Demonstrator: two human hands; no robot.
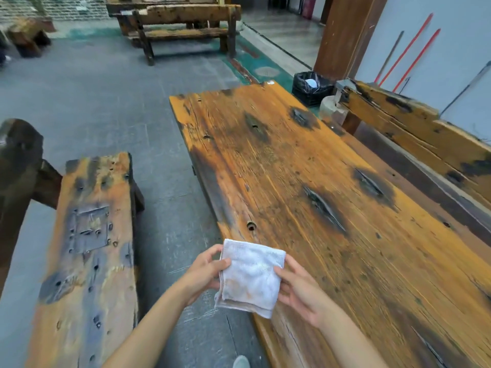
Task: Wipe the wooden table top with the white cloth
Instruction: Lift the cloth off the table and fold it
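Preparation: left hand [202,272] and right hand [297,288] are pinching the folded white cloth [251,277], fingers clamped on its edges, above the worktop's [318,181] seven-o'clock corner; pressing it flat is coming next.

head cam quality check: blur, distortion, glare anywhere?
Head view: wide-angle bending shows at the edges, where the pillar leans; the whole picture is soft, most so at the far bench and the table top grain; light is flat and even, no hard shadows or glare; the white cloth, left hand and right hand read clearly.
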